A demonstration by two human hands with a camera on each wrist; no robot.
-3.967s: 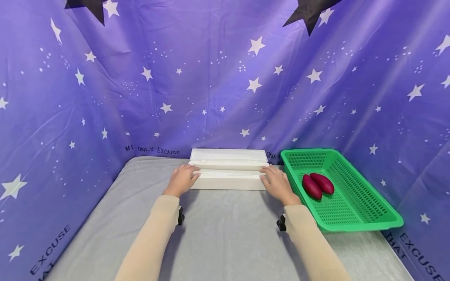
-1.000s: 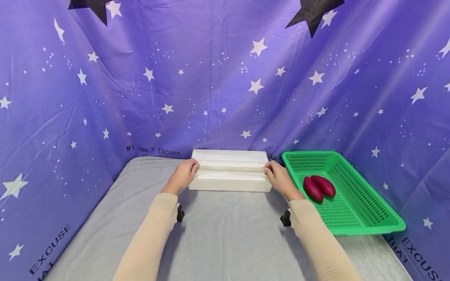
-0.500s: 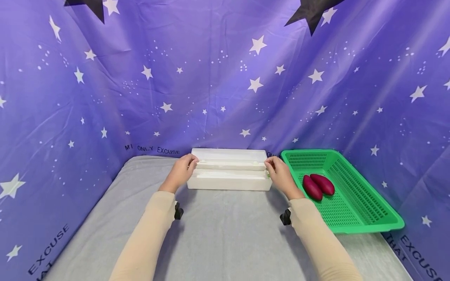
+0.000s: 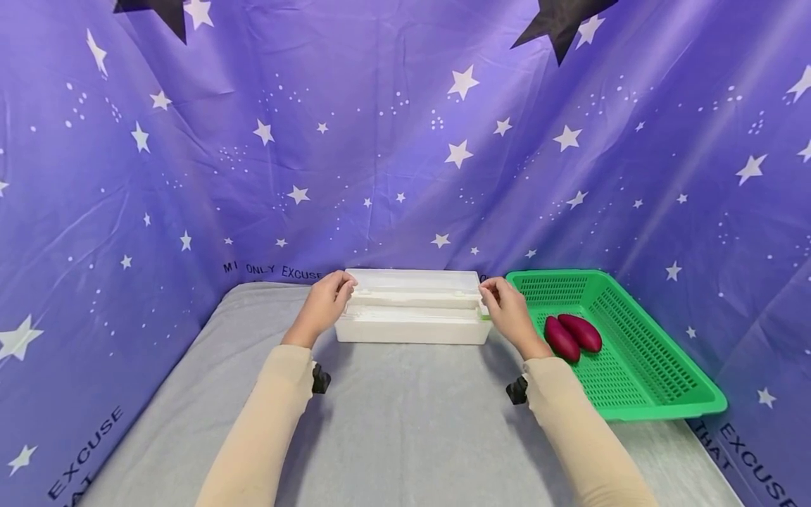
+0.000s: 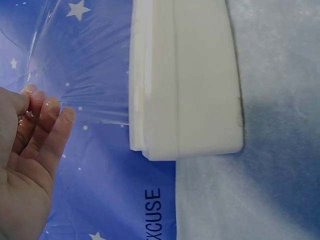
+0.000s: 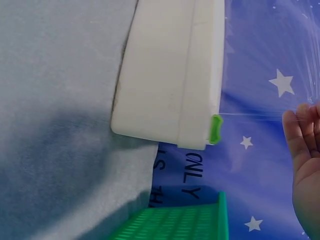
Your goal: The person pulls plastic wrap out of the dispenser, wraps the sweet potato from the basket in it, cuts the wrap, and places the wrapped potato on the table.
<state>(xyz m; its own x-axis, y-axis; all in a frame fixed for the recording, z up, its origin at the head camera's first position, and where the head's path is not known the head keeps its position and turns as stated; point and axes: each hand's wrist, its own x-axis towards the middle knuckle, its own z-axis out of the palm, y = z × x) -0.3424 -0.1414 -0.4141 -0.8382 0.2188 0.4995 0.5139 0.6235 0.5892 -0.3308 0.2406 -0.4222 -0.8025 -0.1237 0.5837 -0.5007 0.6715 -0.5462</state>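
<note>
Left hand (image 4: 321,304) and right hand (image 4: 510,315): each grip pinching one side of clear film (image 5: 97,92), probably to keep it wide and taut. Film runs to white box (image 4: 412,332), crosswise at table's (image 4: 405,422) far side; green slider (image 6: 215,129) at box's right end, apparently clear of film.

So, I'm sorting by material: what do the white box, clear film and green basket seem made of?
White box: probably hard plastic, smooth and satin, with a crisp straight seam. Clear film: apparently thin, shiny plastic, see-through and finely creased where stretched. Green basket: likely moulded plastic, slightly glossy, with regular slots through its walls.
</note>
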